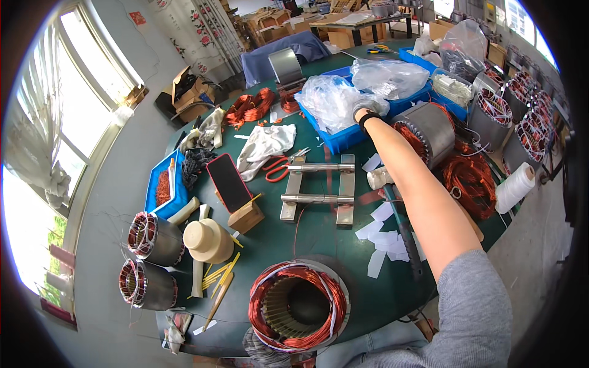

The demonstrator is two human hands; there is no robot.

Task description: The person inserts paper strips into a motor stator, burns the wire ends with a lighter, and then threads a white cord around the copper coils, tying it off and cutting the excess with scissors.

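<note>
My right arm stretches across the table, a dark band at its wrist. My right hand (370,107), in what looks like a grey glove, reaches into a clear plastic bag (331,101) in a blue bin (343,140); its fingers are hidden there. At the near edge stands a motor stator (256,306), a ring of red copper windings with white lacing round an open bore. Against its lower left side is my left hand (265,348) in a grey knit glove, mostly cut off by the frame, its fingers unclear.
A metal stand with two bars (319,199) lies mid-table, beside red-handled scissors (279,168). Left are a phone (230,183) on a wooden block, a round wooden form (207,240) and two smaller stators (156,239). Right are a mallet (402,230), white paper slips (383,242) and a thread spool (515,187).
</note>
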